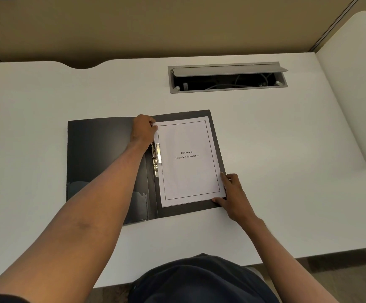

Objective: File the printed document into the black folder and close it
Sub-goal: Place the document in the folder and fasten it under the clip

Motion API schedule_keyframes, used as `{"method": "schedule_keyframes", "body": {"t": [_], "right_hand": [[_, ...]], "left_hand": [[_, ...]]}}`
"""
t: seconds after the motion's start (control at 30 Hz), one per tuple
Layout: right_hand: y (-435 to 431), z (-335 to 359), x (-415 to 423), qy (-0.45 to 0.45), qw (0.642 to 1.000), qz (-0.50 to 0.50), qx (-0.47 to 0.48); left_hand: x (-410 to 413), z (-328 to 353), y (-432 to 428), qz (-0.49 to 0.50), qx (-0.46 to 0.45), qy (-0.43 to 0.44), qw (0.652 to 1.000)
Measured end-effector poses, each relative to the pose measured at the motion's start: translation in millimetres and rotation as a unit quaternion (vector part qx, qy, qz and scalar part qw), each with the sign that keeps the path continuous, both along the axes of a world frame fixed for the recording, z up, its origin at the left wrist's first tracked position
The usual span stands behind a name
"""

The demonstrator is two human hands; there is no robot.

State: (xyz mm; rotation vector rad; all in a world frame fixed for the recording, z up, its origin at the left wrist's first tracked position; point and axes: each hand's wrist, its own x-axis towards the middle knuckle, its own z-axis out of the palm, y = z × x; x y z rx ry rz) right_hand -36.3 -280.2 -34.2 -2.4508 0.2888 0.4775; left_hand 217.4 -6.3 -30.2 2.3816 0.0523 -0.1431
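Note:
The black folder [99,154] lies open flat on the white desk. The printed document [188,171], a white stack titled "Chapter 6 Learning Experience", rests on the folder's right half beside the metal clip [157,159] at the spine. My left hand [142,130] pinches the document's top left corner. My right hand [232,193] grips the bottom right corner, thumb on the right edge and fingers at the lower edge. The left cover has a clear pocket at its lower part.
The white desk [286,171] reaches to a tan partition at the back. A grey cable hatch [227,77] stands open behind the folder, cables inside. A white side panel [356,84] rises on the right. The desk's front edge is near my lap.

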Motion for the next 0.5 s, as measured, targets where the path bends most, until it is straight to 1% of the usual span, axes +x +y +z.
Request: {"method": "schedule_keyframes", "body": {"t": [0.2, 0.37, 0.5], "right_hand": [[-1.8, 2.7, 5.8, 0.006, 1.000, 0.009, -0.006], [0.3, 5.2, 3.8, -0.002, 1.000, 0.005, -0.013], [1.2, 7.6, 4.3, -0.003, 0.999, 0.024, -0.026]], "left_hand": [[-0.2, 1.5, 2.0, 0.002, 0.007, 0.001, 1.000], [-0.6, 4.8, 2.0, 0.010, -0.008, 0.017, 1.000], [-2.8, 8.0, 0.2, 0.012, -0.007, 0.014, 1.000]]}}
